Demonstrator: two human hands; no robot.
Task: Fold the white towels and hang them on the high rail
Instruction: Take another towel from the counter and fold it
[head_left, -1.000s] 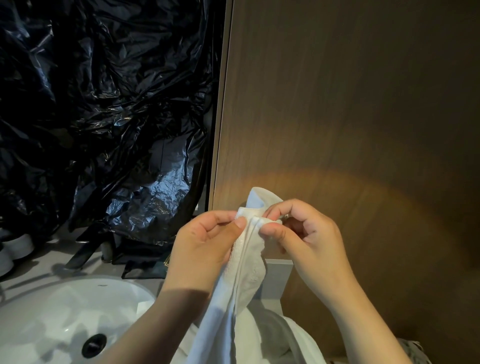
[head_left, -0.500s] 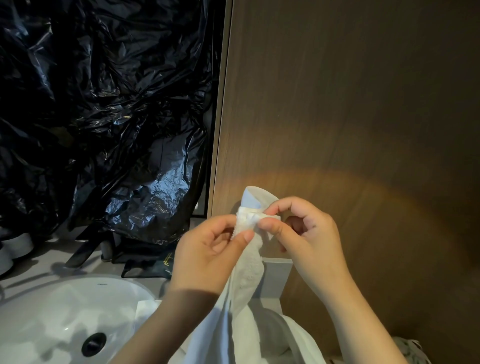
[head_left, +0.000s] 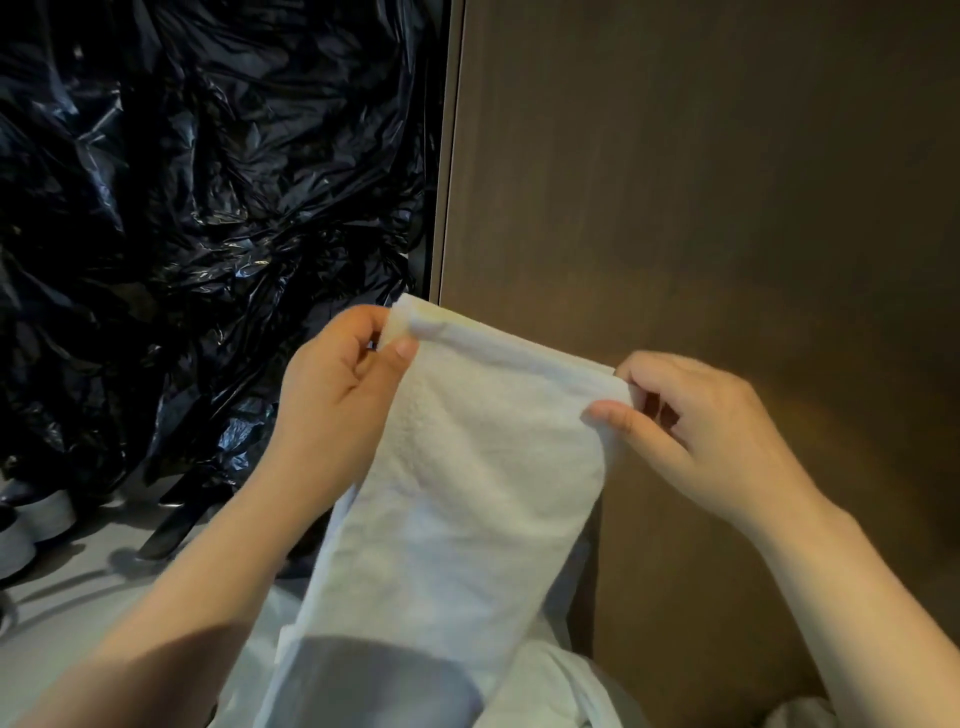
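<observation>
The left hand (head_left: 343, 395) and right hand (head_left: 696, 431) are each pinching a top corner of one towel (head_left: 467, 493) between thumb and curled fingers. The towel is hanging before a wood panel (head_left: 701, 208), its long axis running downward and its top edge sloping down rightward.

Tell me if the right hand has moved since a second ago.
Yes. The right hand has moved rightward, farther from the left edge of the wooden panel, stretching the top of the white towel out wide.
</observation>
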